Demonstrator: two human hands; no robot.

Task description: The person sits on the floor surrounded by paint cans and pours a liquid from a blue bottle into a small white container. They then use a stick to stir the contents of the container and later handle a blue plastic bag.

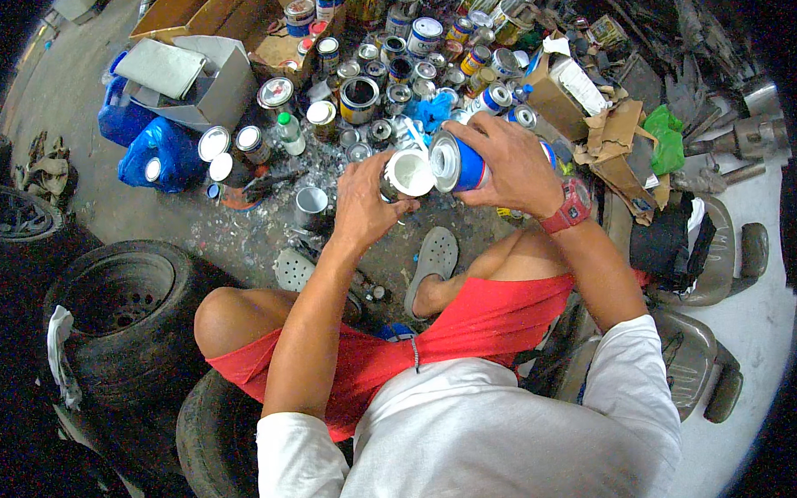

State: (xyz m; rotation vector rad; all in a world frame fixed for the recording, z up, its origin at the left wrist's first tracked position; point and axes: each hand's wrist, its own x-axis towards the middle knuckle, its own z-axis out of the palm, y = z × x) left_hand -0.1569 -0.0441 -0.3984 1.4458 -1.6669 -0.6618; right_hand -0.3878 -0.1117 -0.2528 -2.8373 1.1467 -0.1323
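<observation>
My left hand (362,205) is wrapped round a small open can (408,173) with white paint inside, held above the floor between my knees. In my right hand (520,164) is a blue paint can (469,164), tilted to the left so its silvery, whitish-smeared mouth meets the small can's rim. Whether paint is flowing between them I cannot tell. A thin white strip (415,134) shows just behind the two rims; its lower end is hard to make out. My right wrist wears a red watch (571,206).
Several paint cans (359,97) crowd the floor beyond my hands. A clear bottle with a green cap (291,134) and a grey cup (311,202) stand to the left. Tyres (124,302) lie at my left. Torn cardboard boxes (619,149) and grey seats (692,353) are at my right.
</observation>
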